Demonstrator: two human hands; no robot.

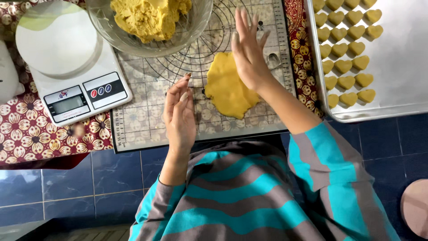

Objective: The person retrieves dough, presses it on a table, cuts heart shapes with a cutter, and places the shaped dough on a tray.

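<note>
One flattened sheet of yellow dough (pixel 228 85) is pressed onto the gridded baking mat (pixel 142 120) by the right hand (pixel 248 53), fingers spread flat; the left hand (pixel 179 117) is held open (empty) just beside it. More dough is heaped in the clear glass bowl (pixel 107 31). Heart-shaped dough pieces (pixel 343 67) are lined on the metal tray (pixel 397 58).
</note>
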